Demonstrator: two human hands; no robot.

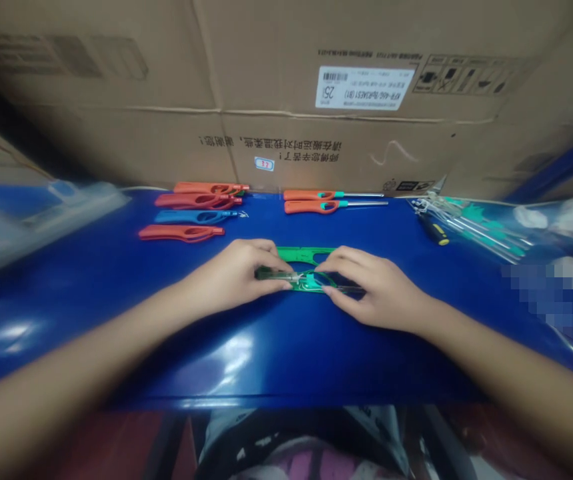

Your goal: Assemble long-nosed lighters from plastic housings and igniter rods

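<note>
Green casing (307, 288) is open, with teal part (310, 279) and thin pale wires inside; sits mid-bench (286, 373), just in front of second green shell (292, 254). Left hand (243, 273): narrow pinch, holding casing's left end. Right hand (379, 283): narrow span, holding casing near teal part.

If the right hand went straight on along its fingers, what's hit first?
Probably the teal piece in the near green lighter shell, then the left hand; depth there is unclear.
</note>
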